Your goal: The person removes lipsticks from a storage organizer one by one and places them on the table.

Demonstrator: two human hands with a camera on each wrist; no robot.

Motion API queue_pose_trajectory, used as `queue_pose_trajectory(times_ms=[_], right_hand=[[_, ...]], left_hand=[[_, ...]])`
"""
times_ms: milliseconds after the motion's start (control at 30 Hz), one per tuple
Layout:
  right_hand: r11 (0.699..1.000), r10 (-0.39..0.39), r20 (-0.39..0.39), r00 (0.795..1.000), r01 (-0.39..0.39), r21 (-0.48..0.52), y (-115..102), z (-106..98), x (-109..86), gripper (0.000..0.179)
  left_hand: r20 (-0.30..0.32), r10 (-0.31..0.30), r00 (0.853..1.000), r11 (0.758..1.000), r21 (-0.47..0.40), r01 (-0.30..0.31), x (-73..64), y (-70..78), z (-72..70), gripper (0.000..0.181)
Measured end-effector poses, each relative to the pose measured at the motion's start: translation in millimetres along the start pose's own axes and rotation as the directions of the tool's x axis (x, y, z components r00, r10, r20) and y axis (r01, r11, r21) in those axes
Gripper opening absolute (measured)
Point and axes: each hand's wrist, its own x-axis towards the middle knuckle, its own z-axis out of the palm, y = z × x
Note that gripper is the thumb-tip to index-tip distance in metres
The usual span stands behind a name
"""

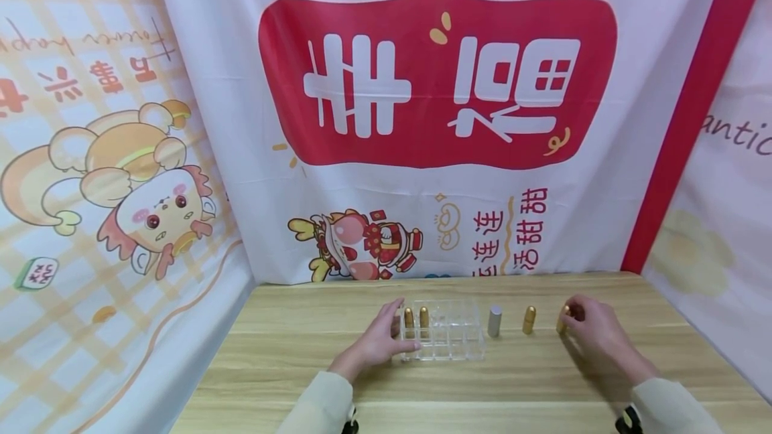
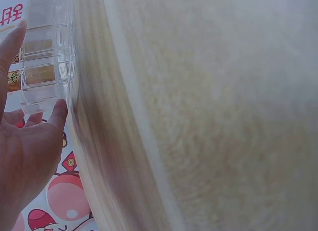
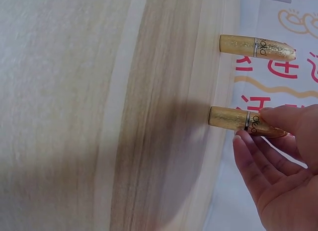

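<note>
A clear plastic lipstick organizer [image 1: 472, 348] sits on the table, with two gold lipsticks [image 1: 424, 317] upright in its left back compartments. My left hand [image 1: 378, 338] holds the organizer's left end, thumb at the front and fingers round the back. In the left wrist view its fingertips lie right at the clear wall. To the right, my right hand [image 1: 600, 335] pinches the upper part of a gold lipstick [image 3: 226, 117] between thumb and fingers. That lipstick stands upright, its base close to the tabletop.
Between the organizer and my right hand stand a silver-grey tube [image 1: 494, 321] and another gold lipstick [image 1: 529, 320], both upright. The wooden table [image 1: 512, 394] ends at a printed cloth [image 1: 579, 233] hanging behind it. More printed cloth hangs at both sides.
</note>
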Motion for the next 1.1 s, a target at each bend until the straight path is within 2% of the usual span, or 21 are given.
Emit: queue_pose_trajectory(times_ms=[267,667,867,1100], right_hand=[[0.999,0.004,-0.008,1.0,-0.004,0.051,2,0,-3.6,0.013],[0.999,0.018,-0.011,1.0,-0.018,0.037,-4,-13,-2.9,0.03],[0.999,0.001,-0.029,1.0,0.001,0.053,-13,-20,-1.0,0.035],[1.0,-0.004,-0.06,0.998,0.005,0.022,-29,-28,4.5,0.033]], left_hand=[[0.004,0.011,1.0,1.0,-0.021,-0.011,0.3,-3.5,1.2,0.11],[-0.005,0.017,1.0,1.0,-0.009,-0.017,0.1,-3.3,0.5,0.108],[-0.005,0.011,1.0,1.0,-0.012,-0.011,0.4,-4.9,1.7,0.108],[-0.005,0.009,1.0,1.0,-0.01,-0.009,0.7,-2.7,1.4,0.107]])
